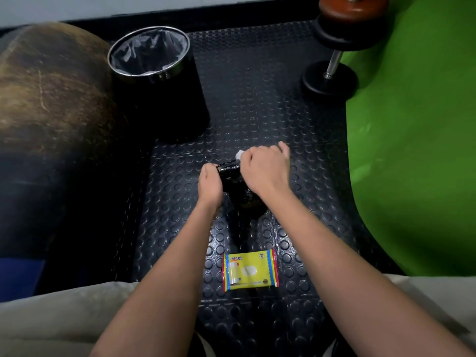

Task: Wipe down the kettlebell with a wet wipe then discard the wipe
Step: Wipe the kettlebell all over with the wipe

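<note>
Studded black rubber floor mat (pixel 247 81) underfoot, running from the grey wall at the top down between the knees. Hemmed on the right by a large green ball (pixel 417 140), on the left by a worn brown-and-black bag (pixel 51 112). Beside the bag, upper left, a round black bin (pixel 164 99) with a chrome rim, lined with a dark plastic bag; nothing else visible inside. Upper right, against the green ball, a dumbbell (pixel 334 60) with black and brown plates. Bare mat between bin and dumbbell, and between bin and hands.

At centre, a black kettlebell (pixel 244 197) standing on the mat, handle uppermost. Left hand (pixel 210 182) curled round the handle's left end. Right hand (pixel 266 167) with fingers closed over the handle's right end, pressing a white wet wipe (pixel 239 153) against it, only a corner showing.

Nearer the knees, a yellow wipe packet (pixel 250 270) lying flat, apart from the kettlebell, flap closed as far as can be told.
</note>
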The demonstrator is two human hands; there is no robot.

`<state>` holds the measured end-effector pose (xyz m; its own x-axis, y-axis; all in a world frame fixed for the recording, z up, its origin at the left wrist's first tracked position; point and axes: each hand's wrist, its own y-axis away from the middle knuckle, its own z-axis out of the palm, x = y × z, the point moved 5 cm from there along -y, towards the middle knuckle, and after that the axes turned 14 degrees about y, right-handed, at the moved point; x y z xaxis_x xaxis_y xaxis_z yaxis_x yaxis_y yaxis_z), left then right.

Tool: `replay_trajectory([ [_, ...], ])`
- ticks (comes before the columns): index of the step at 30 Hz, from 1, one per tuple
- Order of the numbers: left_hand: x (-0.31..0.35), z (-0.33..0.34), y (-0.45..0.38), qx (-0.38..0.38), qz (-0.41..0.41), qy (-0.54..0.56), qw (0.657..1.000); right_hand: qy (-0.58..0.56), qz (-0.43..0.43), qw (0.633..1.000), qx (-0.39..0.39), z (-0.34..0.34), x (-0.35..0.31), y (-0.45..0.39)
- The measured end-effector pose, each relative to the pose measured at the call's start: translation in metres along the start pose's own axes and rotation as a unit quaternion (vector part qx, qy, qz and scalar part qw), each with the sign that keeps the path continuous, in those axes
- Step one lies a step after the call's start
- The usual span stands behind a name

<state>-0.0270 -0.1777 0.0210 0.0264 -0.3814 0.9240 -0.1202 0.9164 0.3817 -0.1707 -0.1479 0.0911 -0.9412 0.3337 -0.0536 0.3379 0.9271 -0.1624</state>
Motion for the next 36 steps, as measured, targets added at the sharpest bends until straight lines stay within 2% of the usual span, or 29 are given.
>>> replay_trajectory([
  [7, -0.001, -0.001, -0.001, -0.002, 0.005, 0.002, 1.000, -0.041, -0.122, 0.986, 0.103, 0.011, -0.013, 0.027],
  [10, -0.001, 0.000, 0.000, -0.005, 0.005, 0.005, 1.000, -0.098, -0.132, 0.977, 0.132, 0.021, 0.006, 0.037],
  [15, -0.003, 0.000, -0.002, -0.002, -0.024, 0.009, 1.000, -0.207, -0.012, 0.968, 0.145, 0.033, 0.037, 0.043],
  [19, -0.004, 0.001, -0.001, -0.005, -0.031, 0.013, 0.999, -0.333, 0.103, 0.931, 0.111, 0.038, 0.046, 0.036],
  [22, -0.004, 0.001, -0.001, -0.004, -0.031, 0.017, 0.999, -0.411, 0.198, 0.889, 0.036, 0.035, 0.047, 0.031],
  [25, -0.004, 0.002, -0.001, -0.001, -0.034, 0.017, 0.999, -0.464, 0.261, 0.844, -0.060, 0.035, 0.050, 0.021],
  [26, -0.004, 0.002, 0.000, 0.000, -0.035, 0.016, 0.999, -0.462, 0.271, 0.839, -0.092, 0.035, 0.052, 0.016],
  [27, -0.004, 0.002, -0.001, 0.000, -0.034, 0.015, 0.999, -0.447, 0.269, 0.844, -0.120, 0.033, 0.055, 0.011],
  [29, -0.003, 0.002, -0.001, -0.001, -0.024, 0.008, 1.000, -0.368, 0.216, 0.888, -0.168, 0.026, 0.055, -0.002],
  [32, -0.002, 0.001, -0.001, 0.000, -0.017, 0.002, 1.000, -0.167, 0.053, 0.965, -0.195, 0.006, 0.038, -0.019],
  [34, -0.001, 0.001, -0.001, 0.002, -0.017, 0.004, 1.000, -0.059, -0.033, 0.983, -0.172, -0.005, 0.017, -0.021],
  [36, -0.001, 0.001, 0.000, 0.005, -0.014, 0.006, 1.000, -0.004, -0.077, 0.987, -0.144, -0.009, -0.001, -0.019],
])
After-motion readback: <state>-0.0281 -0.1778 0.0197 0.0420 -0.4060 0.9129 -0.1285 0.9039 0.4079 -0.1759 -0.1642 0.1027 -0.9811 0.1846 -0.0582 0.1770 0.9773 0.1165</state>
